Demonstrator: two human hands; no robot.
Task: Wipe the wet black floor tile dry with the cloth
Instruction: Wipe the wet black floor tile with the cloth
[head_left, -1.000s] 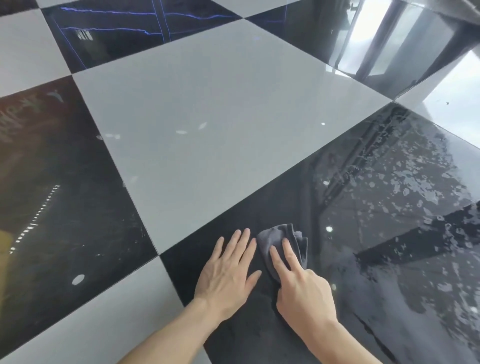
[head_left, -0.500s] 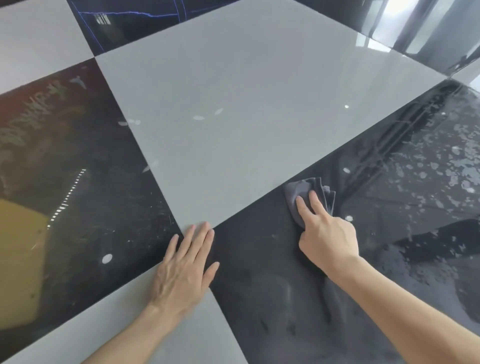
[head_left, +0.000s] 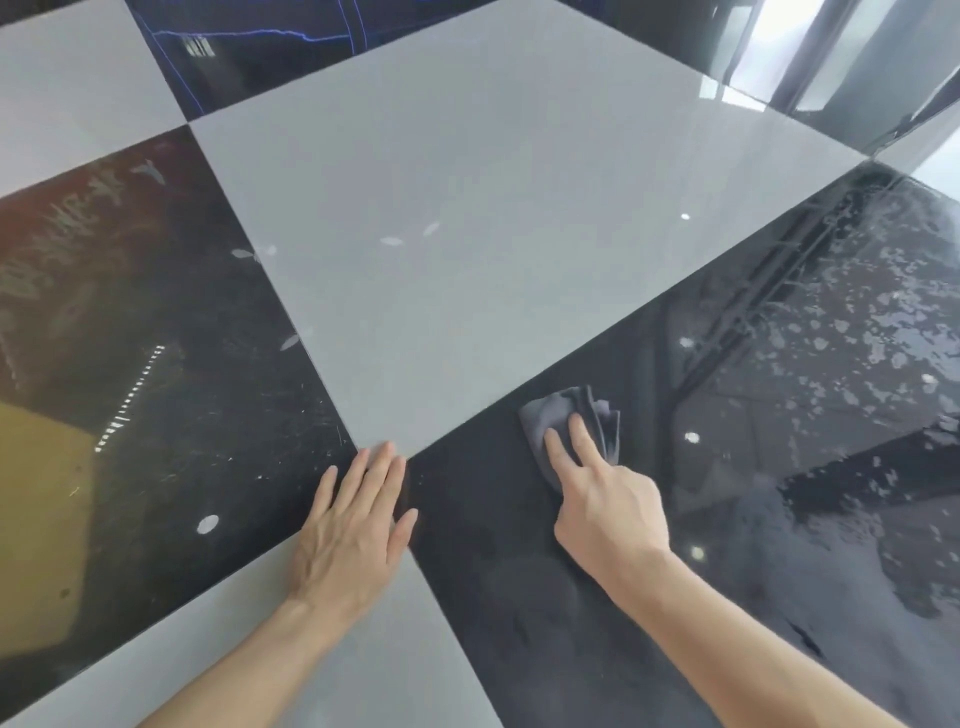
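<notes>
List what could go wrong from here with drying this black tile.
1. The cloth is bunched small under the right hand, while water patches cover much of the wet black tile further right; it may saturate and smear rather than dry.
2. The left hand is braced flat where the glossy tiles' corners meet; reaching toward the far patches could make it slip.

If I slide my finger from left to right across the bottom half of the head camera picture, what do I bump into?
Dark reflective tile → left hand, flat where the tiles' corners meet → grey cloth → right hand pressing the cloth → water-spotted part of the black tile.
</notes>
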